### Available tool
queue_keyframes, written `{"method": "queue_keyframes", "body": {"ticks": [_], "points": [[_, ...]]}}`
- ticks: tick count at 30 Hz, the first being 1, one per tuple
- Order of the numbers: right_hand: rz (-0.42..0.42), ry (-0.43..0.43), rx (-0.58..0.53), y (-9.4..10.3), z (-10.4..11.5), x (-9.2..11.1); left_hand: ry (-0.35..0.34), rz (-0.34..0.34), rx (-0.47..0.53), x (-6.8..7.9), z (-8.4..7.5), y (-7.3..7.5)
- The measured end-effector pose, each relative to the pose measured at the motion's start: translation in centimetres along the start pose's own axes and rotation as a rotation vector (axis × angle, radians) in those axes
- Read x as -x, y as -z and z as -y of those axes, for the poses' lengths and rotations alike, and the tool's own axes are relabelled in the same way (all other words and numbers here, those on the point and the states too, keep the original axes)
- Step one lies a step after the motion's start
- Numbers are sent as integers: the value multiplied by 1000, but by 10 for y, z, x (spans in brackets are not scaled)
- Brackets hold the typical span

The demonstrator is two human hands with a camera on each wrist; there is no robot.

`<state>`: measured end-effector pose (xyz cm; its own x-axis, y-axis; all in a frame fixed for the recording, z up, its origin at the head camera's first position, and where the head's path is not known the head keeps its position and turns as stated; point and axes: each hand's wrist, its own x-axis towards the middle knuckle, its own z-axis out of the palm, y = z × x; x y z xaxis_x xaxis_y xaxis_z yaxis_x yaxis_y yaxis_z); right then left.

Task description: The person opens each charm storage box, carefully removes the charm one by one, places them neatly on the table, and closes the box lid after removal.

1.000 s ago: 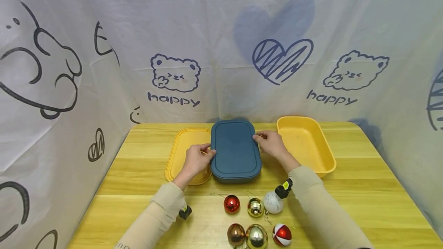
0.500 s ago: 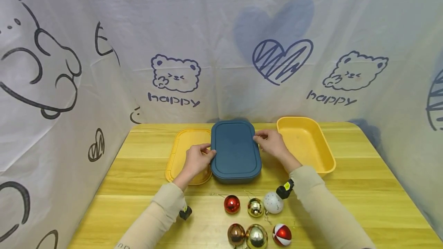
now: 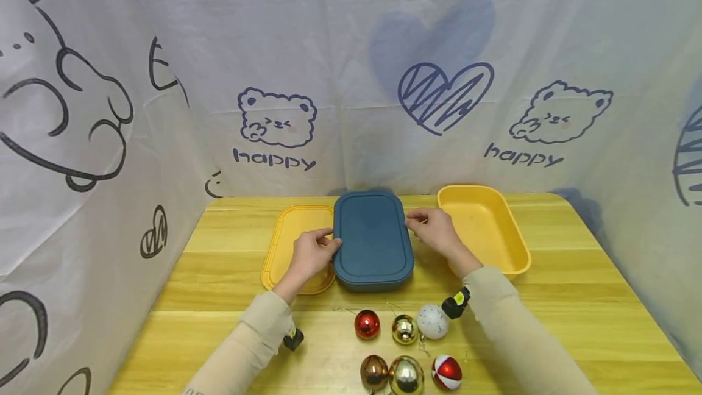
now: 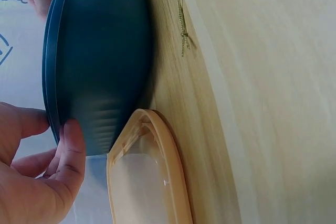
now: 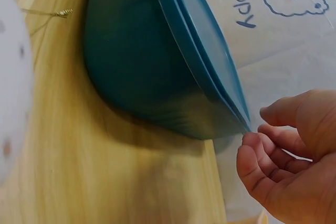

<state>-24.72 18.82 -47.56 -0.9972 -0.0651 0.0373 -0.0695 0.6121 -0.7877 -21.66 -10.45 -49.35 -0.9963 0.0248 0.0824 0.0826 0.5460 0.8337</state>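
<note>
A dark blue rectangular box with its lid (image 3: 373, 233) on stands at the back middle of the table. At its left side my left hand (image 3: 311, 253) pinches the lid's rim, thumb on top and fingers underneath, as the left wrist view shows. My right hand (image 3: 437, 230) is beside the right edge. In the right wrist view its thumb is off the lid, and the bent fingertips (image 5: 252, 139) lie close to the rim; whether they touch is unclear. The box's inside is hidden.
A yellow lid (image 3: 285, 242) lies left of the blue box, partly behind my left hand. An open yellow box (image 3: 482, 230) stands at right. In front are several baubles, including a red one (image 3: 367, 324), a white speckled one (image 3: 433, 321) and a red-and-white one (image 3: 446, 372).
My right hand has shifted slightly right, away from the lid's edge it was touching. My left hand and the blue box have stayed almost in place.
</note>
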Motion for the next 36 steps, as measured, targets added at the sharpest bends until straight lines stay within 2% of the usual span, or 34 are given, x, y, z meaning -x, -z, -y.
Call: {"method": "queue_keyframes", "body": {"ticks": [6,11,17,24,36], "points": [[-55,-3,33,18,-12,3,2,0,1,1,1,-1],[-108,2,65,41,-25,7,-1,-3,-4,0,3,-1],[-175,-44,94,68,-43,15,-2,-1,-10,0,8,0],[-240,-42,141,93,-59,25,5,-22,31,-1,11,7],[-324,-101,194,119,-87,38,6,-52,-2,-1,28,23]]}}
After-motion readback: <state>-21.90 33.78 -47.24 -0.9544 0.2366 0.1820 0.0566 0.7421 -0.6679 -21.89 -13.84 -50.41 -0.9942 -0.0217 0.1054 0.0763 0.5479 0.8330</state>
